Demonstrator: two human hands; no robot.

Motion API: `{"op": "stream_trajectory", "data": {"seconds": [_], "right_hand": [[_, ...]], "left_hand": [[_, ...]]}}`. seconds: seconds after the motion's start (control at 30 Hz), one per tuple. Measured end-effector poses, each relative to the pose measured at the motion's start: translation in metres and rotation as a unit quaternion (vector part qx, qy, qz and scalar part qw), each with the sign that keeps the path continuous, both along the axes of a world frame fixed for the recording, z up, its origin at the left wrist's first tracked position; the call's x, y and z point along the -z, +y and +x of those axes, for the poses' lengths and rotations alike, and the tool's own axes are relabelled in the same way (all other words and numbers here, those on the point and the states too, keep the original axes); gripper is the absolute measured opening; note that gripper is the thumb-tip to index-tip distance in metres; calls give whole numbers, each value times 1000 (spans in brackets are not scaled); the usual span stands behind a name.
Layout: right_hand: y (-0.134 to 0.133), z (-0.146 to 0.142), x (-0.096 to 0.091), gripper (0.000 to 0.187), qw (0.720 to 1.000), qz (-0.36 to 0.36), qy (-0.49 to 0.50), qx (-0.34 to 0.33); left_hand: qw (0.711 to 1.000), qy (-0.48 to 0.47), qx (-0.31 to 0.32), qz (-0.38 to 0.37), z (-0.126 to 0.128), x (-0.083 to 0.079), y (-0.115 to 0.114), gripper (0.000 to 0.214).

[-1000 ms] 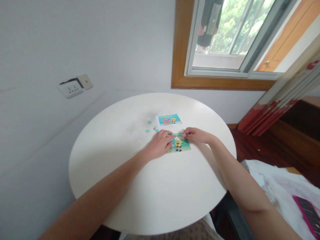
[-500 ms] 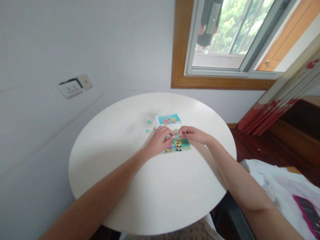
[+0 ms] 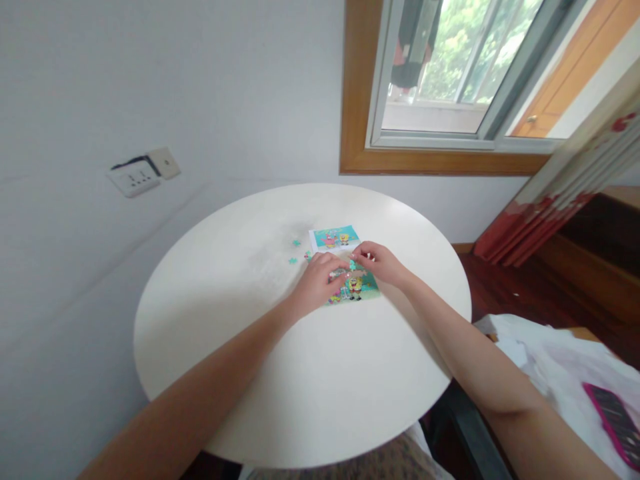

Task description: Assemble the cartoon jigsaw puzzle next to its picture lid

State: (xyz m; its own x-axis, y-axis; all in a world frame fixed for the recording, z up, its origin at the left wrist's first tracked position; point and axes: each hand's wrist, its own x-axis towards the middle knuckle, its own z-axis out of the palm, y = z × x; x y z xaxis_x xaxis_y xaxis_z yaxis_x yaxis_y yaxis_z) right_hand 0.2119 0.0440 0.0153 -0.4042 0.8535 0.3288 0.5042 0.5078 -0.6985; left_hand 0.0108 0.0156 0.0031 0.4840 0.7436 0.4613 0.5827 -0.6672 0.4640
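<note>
Loose pieces (image 3: 293,261) lie on the table (image 3: 280,400) left of the puzzle (image 3: 355,288); the left hand (image 3: 317,281), thumb and fingers parted, covers its left part. The right hand (image 3: 379,261) has drawn back toward the puzzle's far edge, fingers apparently pinching a teal piece (image 3: 353,265), leaving a pale gap (image 3: 357,273) unfilled.

Teal and yellow lit the rectangular cartoon jigsaw (image 3: 356,287), white swept the round table (image 3: 300,393), red flowers (image 3: 624,122) splashed the long cream curtain (image 3: 570,167)!
</note>
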Motion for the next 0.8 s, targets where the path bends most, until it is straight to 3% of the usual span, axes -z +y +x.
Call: {"op": "stream_trajectory", "data": {"seconds": [0.23, 0.8], "right_hand": [[18, 19, 16, 29, 994, -36, -108, -5], [13, 13, 19, 15, 985, 25, -169, -8]], "left_hand": [[992, 114, 49, 30, -7, 4, -5, 26], [988, 135, 66, 41, -8, 8, -6, 30]]}}
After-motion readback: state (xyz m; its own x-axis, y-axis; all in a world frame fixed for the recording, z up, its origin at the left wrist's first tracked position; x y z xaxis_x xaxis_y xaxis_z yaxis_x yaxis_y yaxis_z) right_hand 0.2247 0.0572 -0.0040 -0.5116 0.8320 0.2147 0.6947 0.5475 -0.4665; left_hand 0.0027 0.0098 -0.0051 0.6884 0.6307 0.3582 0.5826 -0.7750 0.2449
